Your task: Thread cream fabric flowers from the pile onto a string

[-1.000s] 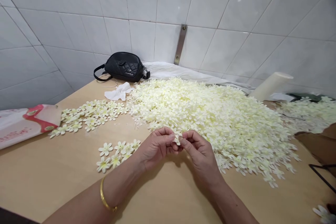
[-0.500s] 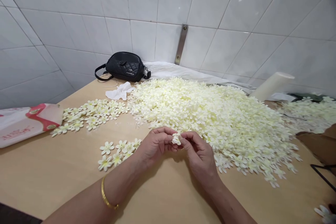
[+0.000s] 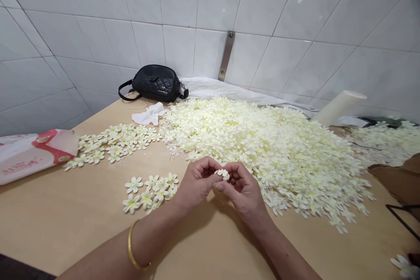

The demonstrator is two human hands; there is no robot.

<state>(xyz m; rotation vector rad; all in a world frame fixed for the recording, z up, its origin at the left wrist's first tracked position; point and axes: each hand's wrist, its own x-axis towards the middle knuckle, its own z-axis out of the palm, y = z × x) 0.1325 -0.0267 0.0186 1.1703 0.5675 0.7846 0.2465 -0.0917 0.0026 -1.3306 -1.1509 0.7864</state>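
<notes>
A small white flower (image 3: 223, 174) is pinched between my two hands, just in front of a large heap of pale yellow-white flowers (image 3: 262, 140). My left hand (image 3: 198, 183) grips its left side with thumb and fingers. On the other side my right hand (image 3: 244, 192) holds it, the fingers bent and the thumb low. The fingertips partly hide the flower. Beside my left forearm, several loose flowers (image 3: 146, 200) lie face up on the wooden table (image 3: 82, 214).
More flowers (image 3: 114, 140) spread beside a red and white bag (image 3: 29, 155) at the left. A black bag (image 3: 155, 83) and white tissue (image 3: 151, 113) sit near the tiled wall. A whitish roll (image 3: 339, 107) leans at the back right, near brown cardboard (image 3: 400, 179).
Both thumbs have shifted lower under the flower, which has turned and now shows its petal edges. My left hand has moved slightly, uncovering more of the loose flowers beside it.
</notes>
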